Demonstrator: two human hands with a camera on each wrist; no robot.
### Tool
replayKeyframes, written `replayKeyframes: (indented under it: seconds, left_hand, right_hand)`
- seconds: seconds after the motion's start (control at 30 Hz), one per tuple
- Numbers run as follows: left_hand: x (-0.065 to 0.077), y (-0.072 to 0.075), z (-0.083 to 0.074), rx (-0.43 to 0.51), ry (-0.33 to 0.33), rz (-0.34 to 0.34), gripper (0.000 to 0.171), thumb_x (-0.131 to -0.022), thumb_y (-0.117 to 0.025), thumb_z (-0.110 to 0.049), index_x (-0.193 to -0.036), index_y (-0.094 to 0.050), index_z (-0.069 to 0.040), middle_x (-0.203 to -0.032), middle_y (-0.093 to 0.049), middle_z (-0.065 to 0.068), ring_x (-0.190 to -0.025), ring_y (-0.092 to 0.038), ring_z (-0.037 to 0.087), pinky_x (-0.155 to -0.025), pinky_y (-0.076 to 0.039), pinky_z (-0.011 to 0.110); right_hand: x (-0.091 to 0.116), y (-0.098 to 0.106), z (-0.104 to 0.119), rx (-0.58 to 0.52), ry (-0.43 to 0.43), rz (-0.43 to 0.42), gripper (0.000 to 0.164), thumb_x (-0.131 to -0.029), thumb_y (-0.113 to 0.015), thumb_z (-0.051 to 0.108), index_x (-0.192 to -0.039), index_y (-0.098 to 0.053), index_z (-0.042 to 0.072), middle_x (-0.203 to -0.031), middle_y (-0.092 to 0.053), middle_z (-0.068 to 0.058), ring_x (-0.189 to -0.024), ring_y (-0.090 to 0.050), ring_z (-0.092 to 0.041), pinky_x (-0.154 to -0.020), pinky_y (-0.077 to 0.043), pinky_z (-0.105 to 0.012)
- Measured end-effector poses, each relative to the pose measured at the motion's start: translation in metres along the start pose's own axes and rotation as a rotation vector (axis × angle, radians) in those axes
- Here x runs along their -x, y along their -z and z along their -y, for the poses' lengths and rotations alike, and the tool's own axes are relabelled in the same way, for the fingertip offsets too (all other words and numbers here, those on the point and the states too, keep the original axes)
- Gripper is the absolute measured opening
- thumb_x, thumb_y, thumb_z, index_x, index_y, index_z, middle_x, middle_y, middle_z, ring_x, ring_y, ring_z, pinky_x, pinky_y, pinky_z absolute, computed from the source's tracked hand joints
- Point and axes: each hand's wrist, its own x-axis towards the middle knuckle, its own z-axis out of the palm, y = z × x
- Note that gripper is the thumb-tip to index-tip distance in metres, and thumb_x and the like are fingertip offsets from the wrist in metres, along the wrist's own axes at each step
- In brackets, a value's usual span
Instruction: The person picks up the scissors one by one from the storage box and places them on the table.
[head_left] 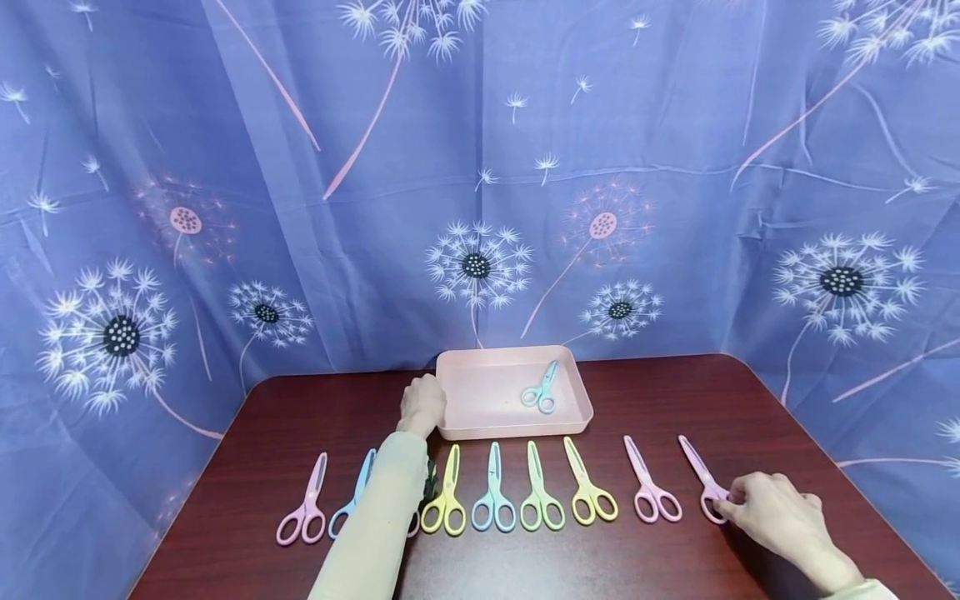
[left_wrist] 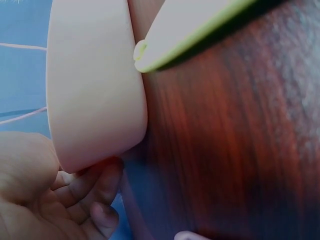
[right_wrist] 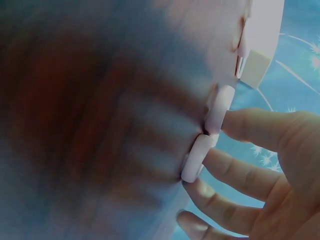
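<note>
My left hand is at the left end of the pink tray, holding its wall. In the left wrist view its fingers curl against the tray's end, with the thumb mostly hidden behind the wall. Inside the tray lies a pair of teal scissors. At the right end of the row, my right hand holds the handle of the lilac scissors, which lie with blades pointing away. In the right wrist view, thumb and fingers meet the two finger loops from above.
More scissors lie in a row along the table: pink, yellow, green, blue, another yellow. Left of my forearm lie lilac scissors; the forearm partly covers blue scissors. A patterned blue curtain stands behind.
</note>
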Motion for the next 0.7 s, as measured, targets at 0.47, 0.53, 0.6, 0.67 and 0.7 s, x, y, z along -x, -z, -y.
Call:
replayKeyframes:
  seconds: [0.47, 0.53, 0.6, 0.67, 0.7]
  left_hand:
    - [0.0008, 0.0008, 0.0014, 0.002, 0.002, 0.008, 0.029, -0.097, -0.050, -0.006, -0.075, -0.068, -0.004, -0.071, -0.065, 0.011, -0.070, -0.067, 0.031, -0.062, -0.054, 0.038]
    - [0.0007, 0.0007, 0.0019, 0.005, 0.000, 0.009, 0.028, -0.098, -0.049, -0.007, -0.076, -0.068, -0.004, -0.069, -0.064, 0.010, -0.067, -0.066, 0.029, -0.060, -0.053, 0.037]
    - [0.0007, 0.0008, 0.0024, 0.006, -0.001, 0.010, 0.029, -0.098, -0.049, -0.007, -0.077, -0.067, -0.004, -0.069, -0.063, 0.010, -0.065, -0.065, 0.028, -0.058, -0.052, 0.036]
    - [0.0003, 0.0013, 0.0026, 0.003, -0.003, 0.006, 0.028, -0.098, -0.049, -0.007, -0.077, -0.067, -0.004, -0.070, -0.063, 0.011, -0.066, -0.065, 0.028, -0.058, -0.052, 0.036]
    - [-0.0003, 0.0012, 0.0028, -0.001, -0.005, 0.001, 0.028, -0.098, -0.049, -0.007, -0.076, -0.067, -0.004, -0.071, -0.064, 0.011, -0.067, -0.065, 0.029, -0.058, -0.052, 0.037]
  right_hand:
    - [0.0006, 0.0063, 0.0029, 0.022, 0.032, -0.062, 0.028, -0.081, -0.074, 0.048, -0.071, -0.060, 0.026, -0.076, -0.056, -0.001, -0.081, -0.059, -0.031, -0.054, -0.035, -0.056]
    - [0.0009, 0.0063, 0.0032, 0.025, 0.043, -0.079, 0.028, -0.082, -0.073, 0.050, -0.074, -0.062, 0.025, -0.080, -0.058, -0.003, -0.084, -0.059, -0.034, -0.054, -0.035, -0.056]
    - [0.0009, 0.0064, 0.0038, 0.024, 0.053, -0.094, 0.029, -0.082, -0.073, 0.050, -0.075, -0.063, 0.025, -0.084, -0.060, -0.004, -0.085, -0.058, -0.034, -0.053, -0.035, -0.055]
    - [0.0001, 0.0069, 0.0049, 0.023, 0.062, -0.105, 0.028, -0.082, -0.073, 0.051, -0.076, -0.063, 0.025, -0.088, -0.062, -0.005, -0.085, -0.058, -0.034, -0.052, -0.035, -0.055]
    - [-0.0007, 0.0074, 0.0059, 0.020, 0.067, -0.111, 0.029, -0.082, -0.073, 0.052, -0.075, -0.062, 0.026, -0.089, -0.063, -0.005, -0.084, -0.058, -0.033, -0.052, -0.035, -0.054]
